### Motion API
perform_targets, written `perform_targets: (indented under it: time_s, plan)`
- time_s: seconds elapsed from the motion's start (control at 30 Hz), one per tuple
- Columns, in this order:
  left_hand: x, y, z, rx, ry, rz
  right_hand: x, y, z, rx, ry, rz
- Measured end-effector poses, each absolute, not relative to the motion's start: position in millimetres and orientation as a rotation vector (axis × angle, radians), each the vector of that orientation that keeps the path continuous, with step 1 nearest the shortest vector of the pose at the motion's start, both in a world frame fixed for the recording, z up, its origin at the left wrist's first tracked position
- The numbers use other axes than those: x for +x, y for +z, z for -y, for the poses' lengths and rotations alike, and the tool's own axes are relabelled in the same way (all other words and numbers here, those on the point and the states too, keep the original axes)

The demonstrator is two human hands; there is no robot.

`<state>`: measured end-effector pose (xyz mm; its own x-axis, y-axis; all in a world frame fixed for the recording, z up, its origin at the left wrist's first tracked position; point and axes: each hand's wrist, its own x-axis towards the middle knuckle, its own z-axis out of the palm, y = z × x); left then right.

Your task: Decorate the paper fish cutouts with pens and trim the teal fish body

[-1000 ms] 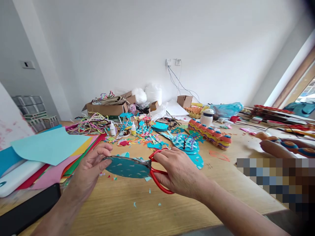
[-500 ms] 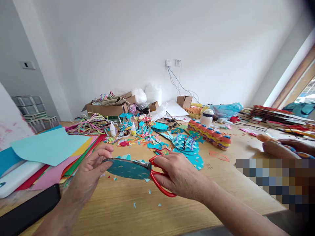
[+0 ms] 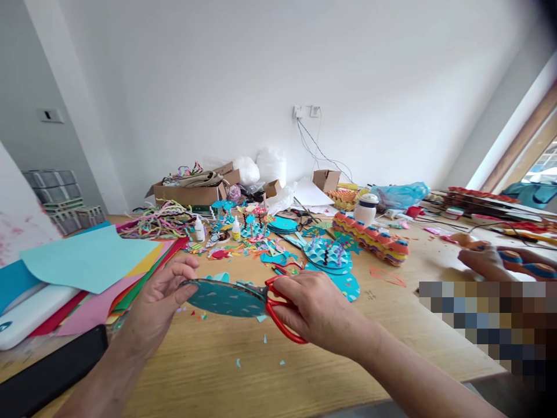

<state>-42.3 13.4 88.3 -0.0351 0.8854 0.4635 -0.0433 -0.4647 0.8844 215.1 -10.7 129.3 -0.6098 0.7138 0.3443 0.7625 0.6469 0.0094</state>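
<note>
My left hand (image 3: 169,290) pinches the left edge of a round blue patterned disc (image 3: 228,300), held tilted above the table. Light blue paper bits show along the disc's far edge. Red-handled scissors (image 3: 285,334) are in my right hand (image 3: 311,307), fingers through the loops, with the blades at the disc's right edge. Their tips are partly hidden behind the disc. Small blue paper scraps (image 3: 238,363) lie on the wood below. Just beyond my right hand are blue discs (image 3: 346,284), one carrying wavy light blue strips (image 3: 328,252).
Coloured paper sheets (image 3: 87,249) and a black phone (image 3: 56,371) lie at the left. Glue bottles (image 3: 199,229), a painted egg-carton strip (image 3: 369,239) and a white jar (image 3: 366,210) stand farther back. Another person's hand (image 3: 485,261) holds a painted piece at the right.
The scissor handles have closed slightly, while the disc and my left hand stay nearly in place. At the right, the other person's hand and painted piece have shifted.
</note>
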Motion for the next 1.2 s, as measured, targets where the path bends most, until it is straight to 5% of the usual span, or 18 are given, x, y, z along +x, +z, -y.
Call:
perform_targets:
  time_s: [0.77,1.2]
  plan:
    - [-40,94,-4,2.246,1.495,-1.009,209,126,10,-1.071,-0.255,2.532]
    - [-37,93,-3,2.180,1.469,-0.978,210,125,10,-1.026,-0.292,2.602]
